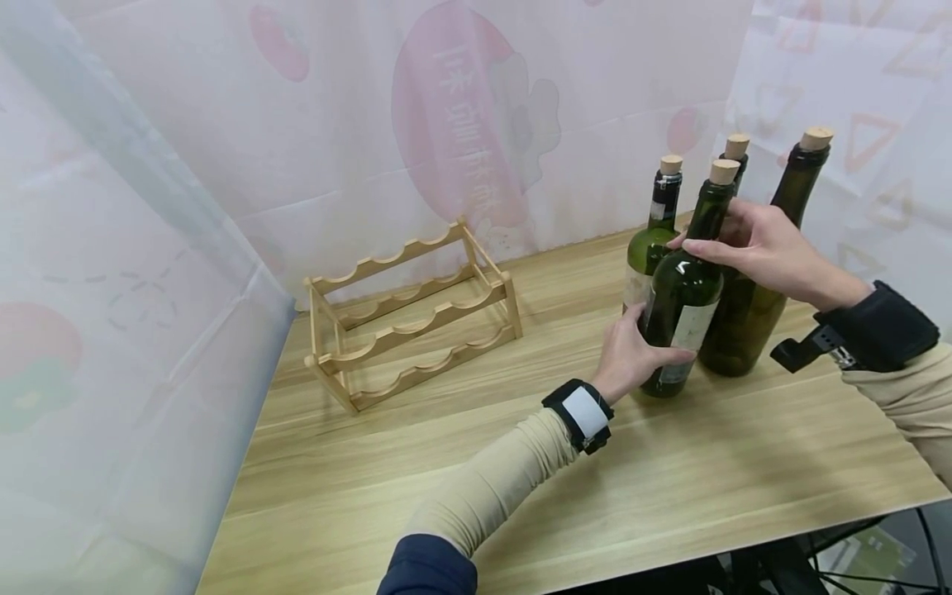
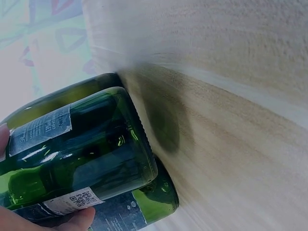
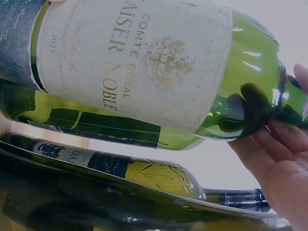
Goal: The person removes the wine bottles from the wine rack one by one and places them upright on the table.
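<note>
A dark green wine bottle [image 1: 684, 289] with a cork stands nearly upright, slightly tilted, in both hands. My left hand [image 1: 623, 357] grips its lower body, thumb across the label. Higher up, my right hand [image 1: 777, 248] holds it round the shoulder and neck. The right wrist view shows the bottle's pale printed label [image 3: 144, 62] close up. Whether its base touches the table cannot be told. Close around it are three more corked bottles: a green one [image 1: 645, 248] at left, one mostly hidden behind [image 1: 736, 153], and a taller brownish one [image 1: 753, 318] at right.
A wooden wine rack [image 1: 416, 326] with scalloped rails sits left of the bottles on the wood-grain table [image 1: 357, 496]. Printed white curtains [image 1: 335, 149] hang along the back and sides. Cables [image 1: 878, 578] lie below the table's front edge.
</note>
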